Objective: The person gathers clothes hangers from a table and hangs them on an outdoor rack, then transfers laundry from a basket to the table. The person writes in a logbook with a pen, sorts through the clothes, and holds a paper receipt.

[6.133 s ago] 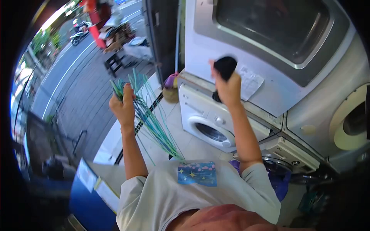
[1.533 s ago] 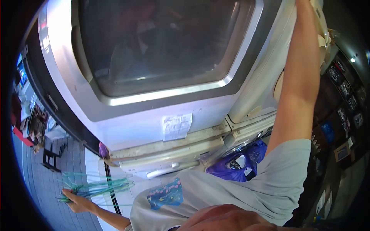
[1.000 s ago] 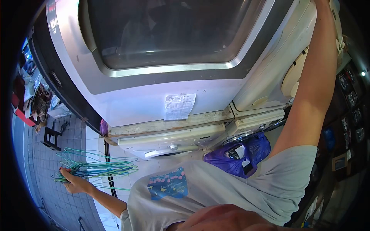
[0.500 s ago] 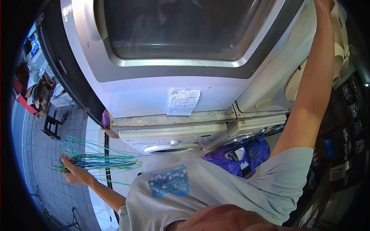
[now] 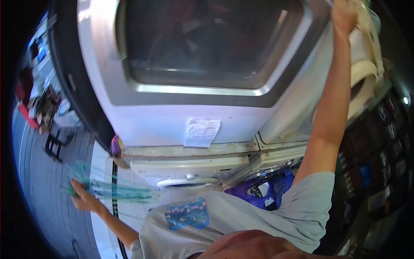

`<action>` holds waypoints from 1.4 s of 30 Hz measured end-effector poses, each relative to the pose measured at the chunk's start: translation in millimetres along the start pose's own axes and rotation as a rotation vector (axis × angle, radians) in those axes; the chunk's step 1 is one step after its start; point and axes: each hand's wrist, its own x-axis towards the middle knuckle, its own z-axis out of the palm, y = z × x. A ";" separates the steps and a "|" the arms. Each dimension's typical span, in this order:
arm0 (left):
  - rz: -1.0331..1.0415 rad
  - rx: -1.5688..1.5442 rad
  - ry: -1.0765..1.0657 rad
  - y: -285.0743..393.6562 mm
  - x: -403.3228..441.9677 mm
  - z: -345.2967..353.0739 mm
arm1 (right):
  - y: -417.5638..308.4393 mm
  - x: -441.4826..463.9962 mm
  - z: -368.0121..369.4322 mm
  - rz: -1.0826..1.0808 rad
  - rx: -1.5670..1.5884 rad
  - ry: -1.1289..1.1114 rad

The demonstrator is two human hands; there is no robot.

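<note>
My left hand [image 5: 85, 197] is out at the left, closed around a bunch of thin green wire hangers [image 5: 125, 191]. The hangers trail to the right from my fist and are smeared by motion. High at the upper right, my right hand [image 5: 344, 19] is raised beside the top corner of the stacked dryer [image 5: 151, 123]. Its fingers are cut by the frame's top edge, so its grip is hidden. Close to that hand is a cream plastic part [image 5: 366, 71] on the neighbouring machine.
Below the dryer, a wooden board [image 5: 189, 151] lies above a front-load washer [image 5: 172, 168]. A purple plastic bag [image 5: 246, 187] is by the second washer. A dark door [image 5: 71, 64] stands at the left, with a small black stool [image 5: 54, 146] on the paving beyond.
The view has shifted, so the machines sit lower in it. My right hand shows more fully at the upper right. My left hand still holds the hangers, now blurred.
</note>
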 end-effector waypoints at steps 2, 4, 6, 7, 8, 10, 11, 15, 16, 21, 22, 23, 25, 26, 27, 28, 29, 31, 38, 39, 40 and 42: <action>0.081 0.141 -0.023 -21.3 4.9 -3.9 | 11.4 2.8 17.9 0.017 0.307 0.148; 0.135 0.112 -0.005 -8.2 -3.8 3.0 | -88.4 -63.2 -13.1 0.138 0.897 0.055; 0.229 0.031 0.053 -1.2 -7.0 11.2 | -168.1 -138.6 -43.1 0.058 1.010 -0.181; 0.383 0.226 0.078 -15.8 -5.5 7.7 | -206.8 -186.0 -61.4 0.177 1.249 -0.495; 0.267 0.197 0.094 -4.9 -9.4 10.5 | -233.0 -229.7 -70.5 -0.030 1.237 -0.731; 0.318 0.298 0.152 -22.4 -14.0 13.0 | -285.0 -316.9 -86.7 -0.500 1.190 -1.186; 0.186 0.160 0.153 -16.3 -18.9 13.6 | -311.5 -360.9 -89.2 -0.568 1.225 -1.451; 0.041 -0.056 0.067 5.1 -21.6 -15.5 | -403.5 -463.8 -125.7 -0.603 1.157 -1.393; 0.039 -0.027 0.109 12.6 -17.2 -25.1 | -425.7 -465.6 -132.0 -0.638 1.198 -1.396; -0.337 -0.028 -0.052 40.2 -22.8 -40.4 | -439.1 -468.0 -134.6 -0.405 1.448 -1.556; -0.278 0.055 -0.020 21.0 -13.0 -51.7 | -457.0 -485.8 -139.0 -0.422 1.474 -1.475; -0.258 0.059 -0.001 7.0 -2.0 -63.9 | -479.1 -499.2 -142.0 -0.421 1.520 -1.441; -0.331 0.040 -0.040 -20.3 21.8 -90.5 | -525.0 -516.3 -157.1 -0.430 1.649 -1.493; -0.393 0.038 -0.037 -33.2 28.7 -98.7 | -541.8 -521.4 -163.6 -0.427 1.704 -1.555; -0.404 0.048 0.002 -46.0 36.7 -107.8 | -560.4 -526.5 -172.7 -0.436 1.769 -1.625; -0.427 0.112 0.011 -57.3 43.6 -117.9 | -576.7 -531.3 -181.9 -0.445 1.830 -1.701; -0.417 0.205 0.010 -65.4 53.7 -132.0 | -592.9 -536.7 -192.6 -0.447 1.888 -1.785; -0.405 0.310 0.043 -74.8 77.0 -157.8 | -624.7 -547.0 -211.7 -0.460 1.993 -1.923; -0.389 0.314 0.166 -93.8 170.3 -232.5 | -729.7 -571.3 -251.9 -0.558 2.242 -2.516; -0.378 0.328 0.188 -102.1 185.2 -240.8 | -748.5 -571.8 -249.9 -0.611 2.266 -2.615; -0.397 0.260 0.219 -112.7 199.7 -247.8 | -768.0 -573.0 -249.9 -0.666 2.285 -2.685; -0.429 0.200 0.235 -124.4 235.0 -265.2 | -811.3 -575.4 -251.1 -0.759 2.349 -2.709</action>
